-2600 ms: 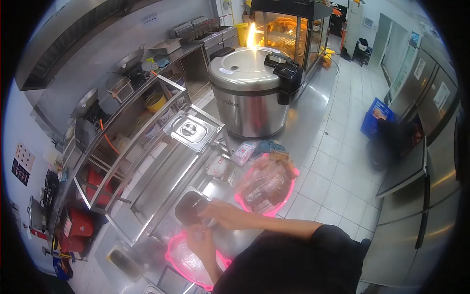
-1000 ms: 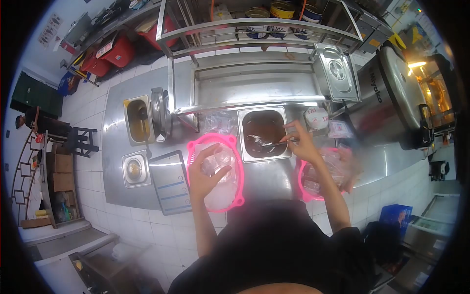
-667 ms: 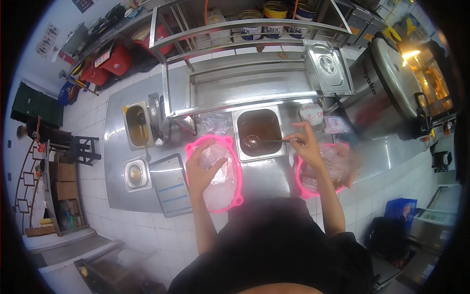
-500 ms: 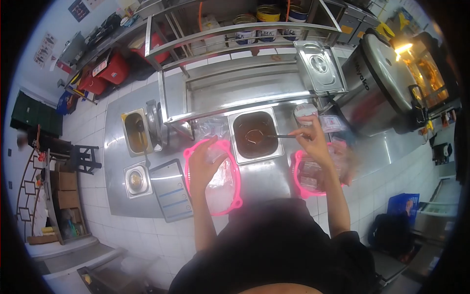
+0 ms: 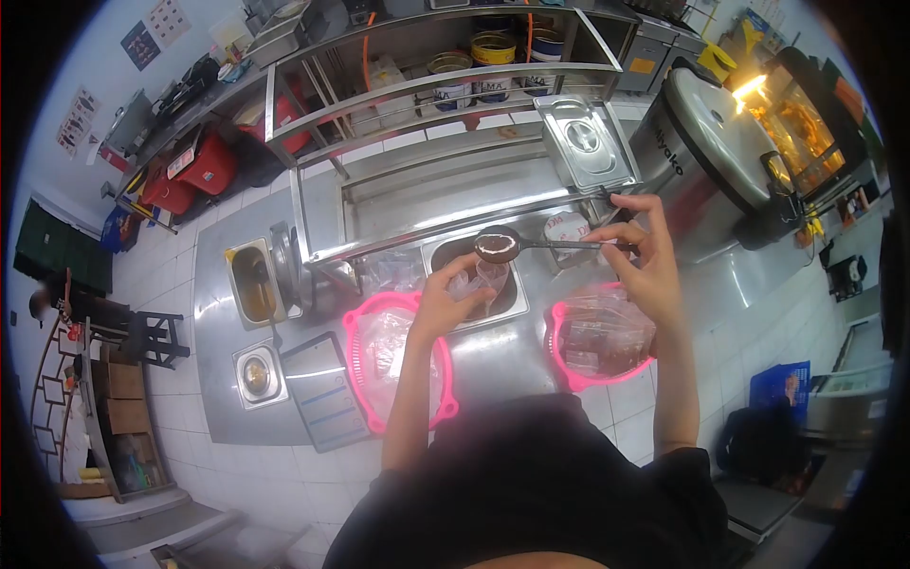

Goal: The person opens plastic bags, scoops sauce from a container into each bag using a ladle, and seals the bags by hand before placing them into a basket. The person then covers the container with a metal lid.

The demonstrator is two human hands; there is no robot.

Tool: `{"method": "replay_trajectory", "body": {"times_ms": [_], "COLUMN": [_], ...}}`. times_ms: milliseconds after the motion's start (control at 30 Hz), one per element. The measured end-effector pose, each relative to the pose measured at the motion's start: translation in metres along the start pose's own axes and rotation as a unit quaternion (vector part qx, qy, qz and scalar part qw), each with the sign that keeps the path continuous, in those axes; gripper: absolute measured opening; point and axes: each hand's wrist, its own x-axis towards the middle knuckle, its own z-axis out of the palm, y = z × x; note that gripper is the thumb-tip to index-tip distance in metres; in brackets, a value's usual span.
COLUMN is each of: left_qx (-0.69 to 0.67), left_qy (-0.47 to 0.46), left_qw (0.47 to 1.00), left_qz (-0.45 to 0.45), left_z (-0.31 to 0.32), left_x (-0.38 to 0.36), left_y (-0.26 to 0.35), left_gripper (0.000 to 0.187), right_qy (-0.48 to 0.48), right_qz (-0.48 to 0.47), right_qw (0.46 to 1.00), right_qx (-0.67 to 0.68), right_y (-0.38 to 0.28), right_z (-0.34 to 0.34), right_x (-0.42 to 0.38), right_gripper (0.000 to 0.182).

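My right hand [image 5: 654, 266] pinches the handle of a black ladle [image 5: 569, 245]. The ladle's bowl, with dark brown sauce in it, is raised above a square steel pan [image 5: 517, 308]. In my left hand [image 5: 444, 302] is a small clear plastic bag [image 5: 488, 277], gripped between thumb and fingers just below the ladle bowl. Hand and bag hide much of the pan's inside. To the left, a pink basket [image 5: 445, 379] holds clear plastic bags. A second pink basket [image 5: 559, 365], near my right forearm, contains filled clear packets.
A steel rack [image 5: 445, 213] spans the back of the counter. A lidded steel container [image 5: 585, 142] and a large cooker [image 5: 697, 156] stand at back right. Left are a steel pan of yellowish liquid [image 5: 254, 280], a smaller pan [image 5: 258, 375] and a grey tray [image 5: 327, 394].
The ladle has risen out of the pan with sauce in its bowl. My left hand has moved from the left basket to above the pan, bringing a plastic bag.
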Motion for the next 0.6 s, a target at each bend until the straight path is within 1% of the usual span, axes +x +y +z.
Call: {"method": "replay_trajectory", "body": {"times_ms": [67,133,200,300,367,533,600], "left_qx": [-0.050,-0.046,-0.041,-0.027,-0.063,-0.068,-0.069], "left_qy": [0.016,0.018,0.020,0.022,0.016,0.035,0.039], "left_qw": [0.999,0.999,0.999,0.999,0.998,0.997,0.996], "left_qz": [0.001,-0.015,-0.030,-0.003,0.010,0.032,0.036], "left_z": [0.001,-0.001,-0.003,-0.005,-0.005,-0.008,-0.009], "left_x": [0.001,0.002,0.002,0.001,-0.001,-0.001,-0.001], "left_y": [0.008,0.012,0.018,0.034,0.050,0.057,0.057], "left_gripper": [0.064,0.064,0.064,0.061,0.059,0.059,0.059], "right_qy": [0.009,0.015,0.032,0.048,0.060,0.101,0.114], "right_qz": [-0.013,-0.028,-0.065,-0.097,-0.110,-0.135,-0.175], "right_qw": [1.000,0.998,0.994,0.989,0.986,0.976,0.953], "right_qx": [-0.027,-0.052,-0.078,-0.102,-0.111,-0.136,-0.218], "right_y": [-0.008,-0.012,-0.014,-0.021,-0.026,-0.033,-0.032], "right_z": [-0.001,-0.001,-0.001,0.001,0.004,0.011,0.011], "right_x": [-0.001,-0.002,-0.002,-0.002,-0.003,-0.008,-0.010], "right_gripper": [0.045,0.044,0.043,0.041,0.040,0.039,0.041]}}
